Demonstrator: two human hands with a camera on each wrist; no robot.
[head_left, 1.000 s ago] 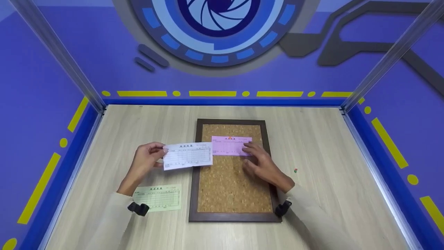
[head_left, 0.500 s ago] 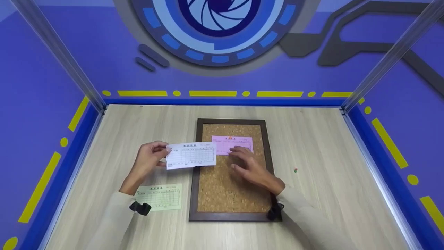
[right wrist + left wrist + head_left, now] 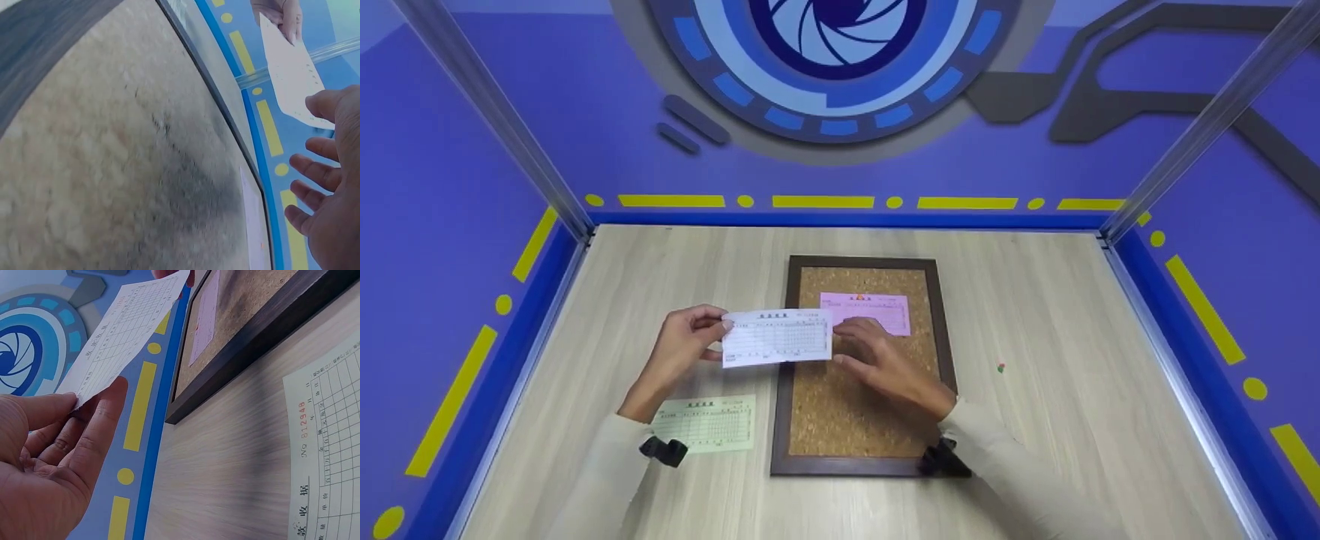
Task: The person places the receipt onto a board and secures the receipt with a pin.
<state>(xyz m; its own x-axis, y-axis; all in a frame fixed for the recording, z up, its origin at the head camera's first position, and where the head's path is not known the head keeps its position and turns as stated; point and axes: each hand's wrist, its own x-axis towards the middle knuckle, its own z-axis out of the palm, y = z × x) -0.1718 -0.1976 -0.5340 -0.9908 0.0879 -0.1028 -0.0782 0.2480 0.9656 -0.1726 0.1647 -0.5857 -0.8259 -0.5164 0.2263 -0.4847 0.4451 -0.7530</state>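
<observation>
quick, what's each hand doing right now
left hand: pinches the white slip by its end.
right hand: open, fingers at the slip's other end, gripping nothing.

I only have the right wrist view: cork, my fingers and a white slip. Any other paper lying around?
Observer: Yes, a green slip lies flat on the table, left of the board, by the left forearm.
Operator: Anything on the board itself?
Observer: A pink slip sits in its upper part, with an orange pin at its top edge.
Operator: How is the white slip held?
Observer: The left hand pinches the left end of the white slip between thumb and fingers, clear of the table; its right end hangs over the board's left frame.
</observation>
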